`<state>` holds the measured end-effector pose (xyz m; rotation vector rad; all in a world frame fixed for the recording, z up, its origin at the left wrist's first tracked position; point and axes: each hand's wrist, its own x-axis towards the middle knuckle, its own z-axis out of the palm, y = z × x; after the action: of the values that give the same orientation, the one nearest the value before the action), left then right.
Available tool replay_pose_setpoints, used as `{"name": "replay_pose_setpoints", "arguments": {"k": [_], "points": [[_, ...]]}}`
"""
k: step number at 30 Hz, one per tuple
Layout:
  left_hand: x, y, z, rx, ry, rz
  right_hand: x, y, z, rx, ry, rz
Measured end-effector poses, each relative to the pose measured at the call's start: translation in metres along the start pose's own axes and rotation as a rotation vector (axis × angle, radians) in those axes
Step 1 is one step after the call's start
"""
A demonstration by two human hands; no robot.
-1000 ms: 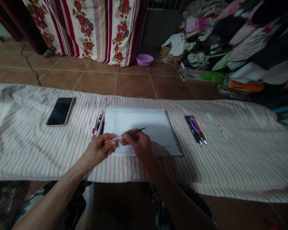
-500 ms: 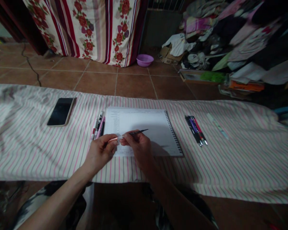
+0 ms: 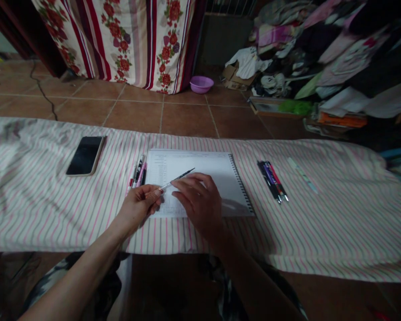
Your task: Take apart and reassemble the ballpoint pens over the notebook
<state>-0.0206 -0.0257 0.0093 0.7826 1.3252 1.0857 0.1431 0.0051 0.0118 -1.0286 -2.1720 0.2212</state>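
My left hand (image 3: 143, 201) is closed, pinching a slim pen (image 3: 177, 178) by its lower end. Clear near my fingers, the pen turns dark and narrows to a fine point aimed up and right. My right hand (image 3: 200, 194) is open, its fingers loosely bent and apart just beside the pen; whether a fingertip touches it I cannot tell. Both hands are above a spiral-bound notebook (image 3: 203, 162) with a printed table down its left side. Just left of the notebook lie several pens (image 3: 139, 173), partly behind my left hand.
A striped cloth (image 3: 96, 209) covers the low surface. On it lie a phone (image 3: 85, 156) at left, a bunch of dark, purple and red pens (image 3: 272, 182) at right, and a pale pen (image 3: 302, 174) beyond. A purple basin (image 3: 201, 84) stands on the tiled floor beyond.
My right hand has released the dark part of the pen and its fingers have spread. The pen now stays in my left hand alone, tilted more steeply up and right.
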Motion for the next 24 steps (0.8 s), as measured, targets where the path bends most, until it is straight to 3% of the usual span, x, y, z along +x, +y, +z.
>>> {"name": "replay_pose_setpoints", "arguments": {"k": [5,10,20,24], "points": [[-0.003,-0.008,0.000,0.177,-0.151,0.020,-0.001,0.005,0.000,-0.170,-0.158,-0.131],[-0.002,-0.013,-0.001,0.179,-0.211,0.054,0.000,0.004,-0.001,-0.228,-0.296,-0.123],[-0.002,-0.024,-0.004,0.218,-0.195,0.106,0.001,-0.001,-0.004,-0.257,-0.353,-0.141],[-0.006,-0.018,-0.004,0.337,-0.162,0.183,0.000,-0.003,-0.003,-0.259,-0.367,-0.141]]}}
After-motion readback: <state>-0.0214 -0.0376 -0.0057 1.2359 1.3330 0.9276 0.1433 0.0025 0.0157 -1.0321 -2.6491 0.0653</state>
